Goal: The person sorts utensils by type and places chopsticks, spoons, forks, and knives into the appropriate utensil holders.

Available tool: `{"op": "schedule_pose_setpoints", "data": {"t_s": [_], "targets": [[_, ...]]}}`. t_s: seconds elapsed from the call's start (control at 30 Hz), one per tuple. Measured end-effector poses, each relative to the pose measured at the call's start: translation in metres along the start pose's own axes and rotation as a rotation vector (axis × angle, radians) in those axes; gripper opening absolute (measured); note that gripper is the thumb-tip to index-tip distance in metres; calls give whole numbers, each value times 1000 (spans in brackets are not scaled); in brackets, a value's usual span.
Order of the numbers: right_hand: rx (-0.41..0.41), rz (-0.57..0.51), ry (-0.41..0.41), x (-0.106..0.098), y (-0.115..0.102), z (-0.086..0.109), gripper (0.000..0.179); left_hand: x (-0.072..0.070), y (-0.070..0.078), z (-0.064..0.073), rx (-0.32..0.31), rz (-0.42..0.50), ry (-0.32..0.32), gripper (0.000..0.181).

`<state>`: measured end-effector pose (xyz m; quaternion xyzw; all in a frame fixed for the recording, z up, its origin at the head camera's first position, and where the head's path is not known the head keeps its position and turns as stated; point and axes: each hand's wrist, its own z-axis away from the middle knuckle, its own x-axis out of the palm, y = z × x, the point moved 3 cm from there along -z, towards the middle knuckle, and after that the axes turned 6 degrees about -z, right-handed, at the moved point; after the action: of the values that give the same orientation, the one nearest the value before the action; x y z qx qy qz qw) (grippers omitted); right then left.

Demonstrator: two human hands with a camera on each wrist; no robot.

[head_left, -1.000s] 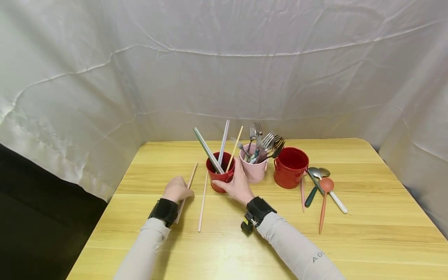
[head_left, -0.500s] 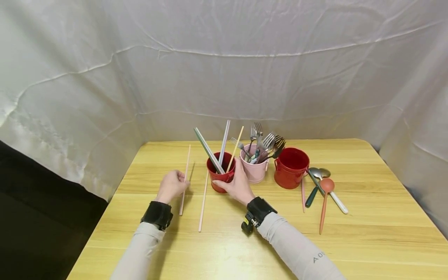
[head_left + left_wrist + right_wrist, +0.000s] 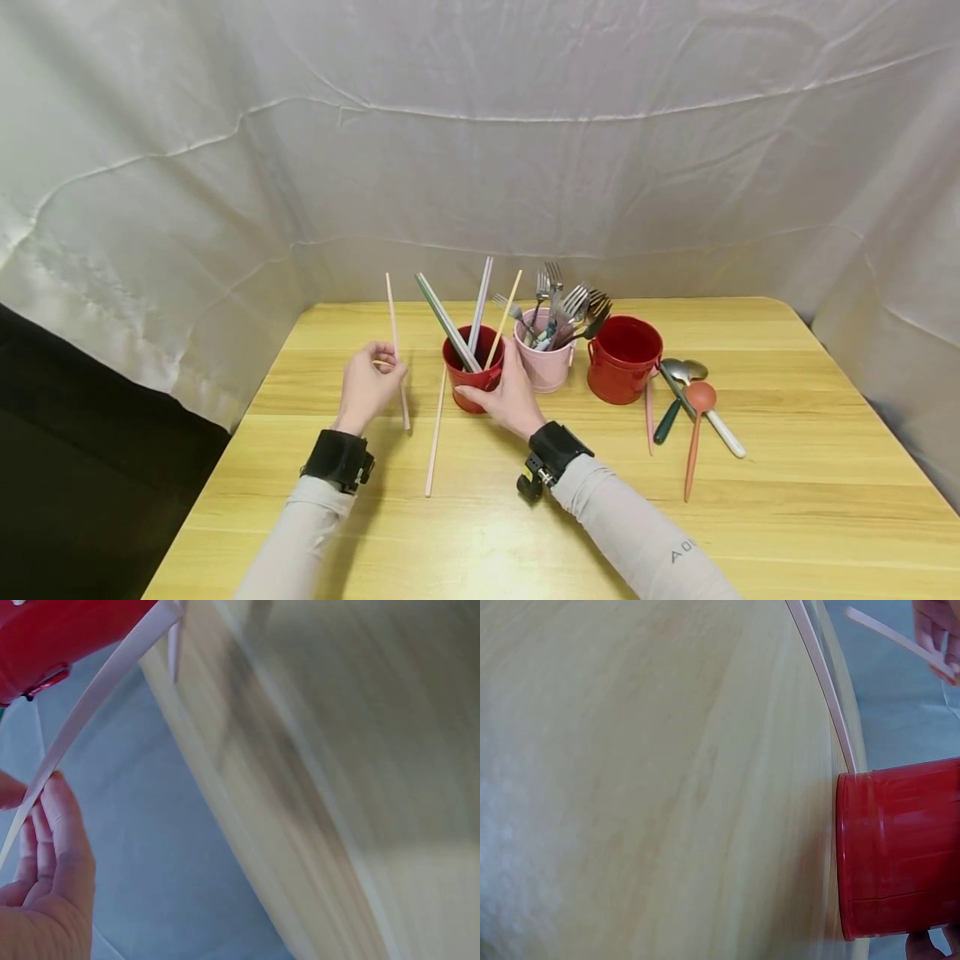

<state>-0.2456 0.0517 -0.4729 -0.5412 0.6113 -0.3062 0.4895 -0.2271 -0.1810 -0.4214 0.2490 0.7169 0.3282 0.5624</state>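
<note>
Between thumb and fingers, my left hand (image 3: 367,385) pinches a pink chopstick (image 3: 392,307), which stands steeply tilted left of a small red bucket (image 3: 453,377). The chopstick's lower end appears raised off the table in the left wrist view, close to the bucket. My right hand (image 3: 513,398) grips that bucket by its right side, thumb across the front. Inside lean green chopsticks (image 3: 437,305), pale lilac chopsticks (image 3: 482,298) and a yellow chopstick (image 3: 507,313). Another pink chopstick (image 3: 434,446) lies on the table, its far end beside the bucket.
A pink bucket (image 3: 546,373) full of forks (image 3: 573,302) stands right of the held bucket. Beyond it is a second red bucket (image 3: 621,379) with no cutlery showing. Several spoons, including an orange spoon (image 3: 701,397), lie to its right. Grey cloth (image 3: 480,183) hangs behind the table.
My left hand has picked the pink chopstick up off the table, moved it away from me and tipped it more upright. The right hand and the bucket have stayed put.
</note>
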Motion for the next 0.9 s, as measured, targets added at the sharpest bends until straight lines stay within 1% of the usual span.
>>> {"op": "schedule_pose_setpoints", "data": {"t_s": [0.27,0.4,0.5,0.63,0.73,0.8,0.9], "targets": [[7,-7,-1,0,1,-1,95,-6,24,-3,99,154,126,23],[7,-4,0,0,3,-1,95,-10,38,-4,157,209,194,21],[8,-3,1,1,3,-1,95,-11,50,-5,194,256,229,19],[11,9,3,1,3,-1,95,-11,66,-7,231,344,241,19],[4,16,4,1,2,-1,95,-10,78,-7,255,392,246,21],[-3,14,6,0,1,-1,95,-9,88,-5,264,401,244,22],[-6,1,3,0,0,0,94,-2,96,-7,289,394,242,22]]}}
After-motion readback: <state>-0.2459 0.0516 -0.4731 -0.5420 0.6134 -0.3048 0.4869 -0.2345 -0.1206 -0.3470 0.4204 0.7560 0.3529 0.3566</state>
